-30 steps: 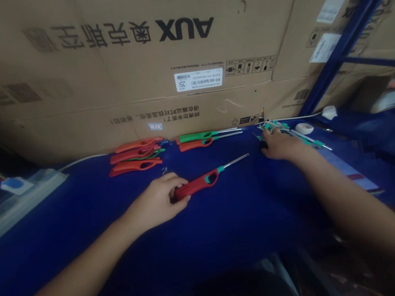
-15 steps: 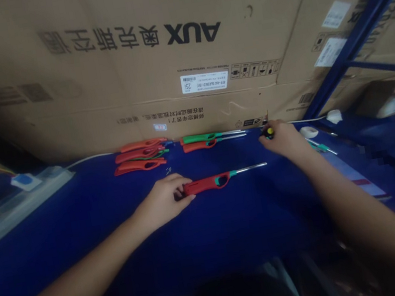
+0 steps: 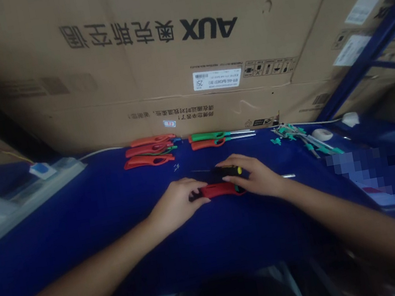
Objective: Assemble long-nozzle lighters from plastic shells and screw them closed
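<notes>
My left hand is closed on the rear end of a red long-nosed lighter, which lies crosswise on the blue tabletop. Its metal tube shows past my right wrist. My right hand grips a screwdriver with a black and yellow handle, just above the lighter. The thin shaft points left; its tip is hard to make out. Behind my hands lie a green lighter and an orange one with metal tubes. Several red lighter bodies are stacked to their left.
A pile of green parts and metal tubes lies at the back right, near a white tape roll. Tiny metal pieces lie behind my left hand. A large cardboard box walls off the back. A power strip is at left.
My right hand has come from the back right to the lighter, bringing the screwdriver. My left hand keeps its hold on the lighter. The view has shifted slightly.
</notes>
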A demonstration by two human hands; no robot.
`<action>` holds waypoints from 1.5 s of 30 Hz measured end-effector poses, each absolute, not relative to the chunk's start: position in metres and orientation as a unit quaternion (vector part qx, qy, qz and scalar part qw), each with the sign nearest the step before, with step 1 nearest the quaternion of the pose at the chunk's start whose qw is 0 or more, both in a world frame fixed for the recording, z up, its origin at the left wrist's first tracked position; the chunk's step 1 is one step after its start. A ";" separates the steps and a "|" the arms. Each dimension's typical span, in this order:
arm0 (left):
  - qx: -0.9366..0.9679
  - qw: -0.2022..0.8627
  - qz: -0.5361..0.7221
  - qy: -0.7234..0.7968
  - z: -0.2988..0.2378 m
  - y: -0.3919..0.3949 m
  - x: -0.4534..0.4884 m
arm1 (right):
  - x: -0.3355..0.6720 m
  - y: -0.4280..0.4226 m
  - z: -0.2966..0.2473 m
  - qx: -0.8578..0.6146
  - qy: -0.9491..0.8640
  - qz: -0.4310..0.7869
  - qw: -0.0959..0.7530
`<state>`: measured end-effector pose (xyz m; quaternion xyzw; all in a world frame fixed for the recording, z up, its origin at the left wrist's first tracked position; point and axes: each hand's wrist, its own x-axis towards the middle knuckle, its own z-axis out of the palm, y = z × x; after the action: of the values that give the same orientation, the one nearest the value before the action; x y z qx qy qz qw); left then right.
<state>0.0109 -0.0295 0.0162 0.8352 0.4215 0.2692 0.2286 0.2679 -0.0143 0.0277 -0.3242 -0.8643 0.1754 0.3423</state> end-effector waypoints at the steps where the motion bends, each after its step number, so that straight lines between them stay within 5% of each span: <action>1: 0.836 0.227 0.267 0.422 0.017 -0.030 0.011 | 0.263 -0.015 0.025 -0.317 -0.868 0.180 0.336; 12: 0.868 0.184 0.274 0.371 0.020 -0.032 0.011 | 0.241 -0.019 0.015 -0.355 -0.903 0.107 0.217; 30: 0.873 0.163 0.240 0.393 0.022 -0.032 0.012 | 0.235 -0.015 0.015 -0.384 -0.892 0.108 0.211; 45: 0.864 0.165 0.266 0.393 0.014 -0.028 0.009 | 0.246 -0.009 0.018 -0.399 -0.810 0.185 0.388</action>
<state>0.0092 -0.0278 0.0138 0.8643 0.3934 0.2662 0.1653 0.2462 -0.0093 0.0179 -0.3995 -0.8096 0.1854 0.3881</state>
